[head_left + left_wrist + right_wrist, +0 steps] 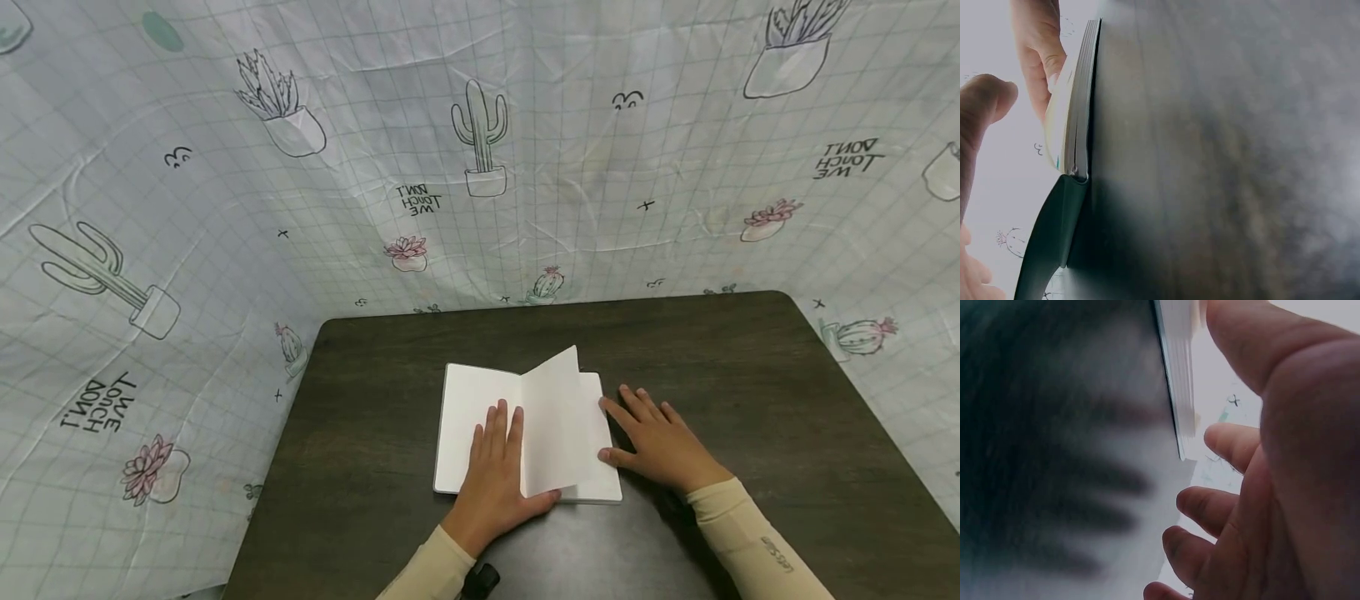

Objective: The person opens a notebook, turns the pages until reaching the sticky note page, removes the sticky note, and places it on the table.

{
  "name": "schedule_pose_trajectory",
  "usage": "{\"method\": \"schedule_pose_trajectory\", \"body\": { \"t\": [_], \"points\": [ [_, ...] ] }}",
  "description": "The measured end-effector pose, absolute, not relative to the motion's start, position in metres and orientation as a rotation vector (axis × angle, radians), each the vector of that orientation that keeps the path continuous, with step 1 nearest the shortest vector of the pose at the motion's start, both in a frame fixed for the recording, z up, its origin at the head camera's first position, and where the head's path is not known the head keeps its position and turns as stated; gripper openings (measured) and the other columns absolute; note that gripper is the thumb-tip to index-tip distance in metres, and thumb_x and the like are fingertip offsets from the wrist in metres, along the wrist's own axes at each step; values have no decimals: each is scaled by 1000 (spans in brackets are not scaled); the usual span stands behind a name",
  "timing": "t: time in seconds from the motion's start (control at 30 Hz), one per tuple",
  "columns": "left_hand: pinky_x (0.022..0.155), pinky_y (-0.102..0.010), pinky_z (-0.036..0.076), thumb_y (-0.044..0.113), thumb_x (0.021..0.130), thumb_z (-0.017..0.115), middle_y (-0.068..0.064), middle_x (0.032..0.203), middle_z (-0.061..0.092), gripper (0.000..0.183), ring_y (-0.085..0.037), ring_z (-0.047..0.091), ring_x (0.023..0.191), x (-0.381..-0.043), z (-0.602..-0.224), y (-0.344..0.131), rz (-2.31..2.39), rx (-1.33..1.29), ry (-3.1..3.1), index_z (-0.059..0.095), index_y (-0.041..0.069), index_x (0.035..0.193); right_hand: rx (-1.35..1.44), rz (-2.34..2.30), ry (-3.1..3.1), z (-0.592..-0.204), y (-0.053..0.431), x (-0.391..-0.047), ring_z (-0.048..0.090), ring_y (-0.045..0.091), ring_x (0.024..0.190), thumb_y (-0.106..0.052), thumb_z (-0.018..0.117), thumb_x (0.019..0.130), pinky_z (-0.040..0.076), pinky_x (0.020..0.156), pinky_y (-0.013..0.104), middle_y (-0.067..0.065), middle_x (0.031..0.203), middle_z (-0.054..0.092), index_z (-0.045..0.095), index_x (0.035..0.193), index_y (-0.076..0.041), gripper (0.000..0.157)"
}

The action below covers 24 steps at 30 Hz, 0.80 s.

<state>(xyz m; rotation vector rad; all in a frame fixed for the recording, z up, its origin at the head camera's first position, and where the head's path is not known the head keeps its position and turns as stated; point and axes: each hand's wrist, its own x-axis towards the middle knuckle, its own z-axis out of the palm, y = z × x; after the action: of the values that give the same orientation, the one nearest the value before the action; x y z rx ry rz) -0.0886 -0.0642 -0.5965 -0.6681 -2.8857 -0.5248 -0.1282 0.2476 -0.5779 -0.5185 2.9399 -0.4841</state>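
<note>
A notebook with blank white pages [472, 392] lies spread on the dark table, one page [553, 417] standing up, slanted to the right. My left hand [495, 483] is over the left page near the fold, fingers straight, thumb out to the right by the lower edge. Beside the right edge, my right hand [663, 442] has its fingers spread, index fingertip and thumb tip at the notebook's rim; whether they press it I cannot tell. The left wrist view shows the dark green cover [1054, 231] and the page block's edge. In the right wrist view, my right fingers [1207, 509] appear loosely bent.
The dark wooden table [360, 450] extends around the notebook on all sides. A white grid-patterned cloth [585, 150] with cactus drawings hangs behind it and along both sides. A small black object [482, 581] sits at my left wrist.
</note>
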Motion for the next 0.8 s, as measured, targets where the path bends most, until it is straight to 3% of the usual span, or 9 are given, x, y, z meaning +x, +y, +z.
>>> {"method": "schedule_pose_trajectory", "body": {
  "t": [0.23,0.4,0.53,0.63,0.8],
  "points": [
    [128,-60,29,58,91,78,-22,180,12,121,-37,13,167,-85,-596,-70,-597,-625,-2805,6,8,175,-529,-479,2928,-580,245,-127,28,54,158,-67,68,98,22,121,78,27,173,32,43,168,-20,87],
    [127,-59,28,43,90,79,-22,179,16,115,-39,17,166,-83,-596,-74,-664,-551,-2722,11,6,174,-522,-497,2919,-580,245,-127,27,54,159,-67,68,98,21,122,77,27,173,31,43,168,-19,88],
    [131,-51,17,35,87,82,-20,180,14,116,-40,15,166,-81,-595,-78,-771,-469,-2667,11,7,174,-524,-503,2911,-579,246,-126,27,55,159,-66,68,98,21,122,77,27,173,31,43,168,-19,88],
    [134,-37,5,29,83,85,-19,180,12,120,-40,13,166,-79,-594,-83,-874,-407,-2613,12,8,175,-529,-516,2902,-577,246,-125,26,55,159,-65,68,99,21,122,78,28,173,30,43,168,-19,87],
    [132,-30,-1,24,77,89,-24,179,14,124,-39,11,167,-79,-594,-90,-950,-329,-2542,13,4,173,-534,-534,2896,-576,246,-124,26,55,159,-64,69,99,20,121,78,28,173,30,43,168,-18,87]
  ]
}}
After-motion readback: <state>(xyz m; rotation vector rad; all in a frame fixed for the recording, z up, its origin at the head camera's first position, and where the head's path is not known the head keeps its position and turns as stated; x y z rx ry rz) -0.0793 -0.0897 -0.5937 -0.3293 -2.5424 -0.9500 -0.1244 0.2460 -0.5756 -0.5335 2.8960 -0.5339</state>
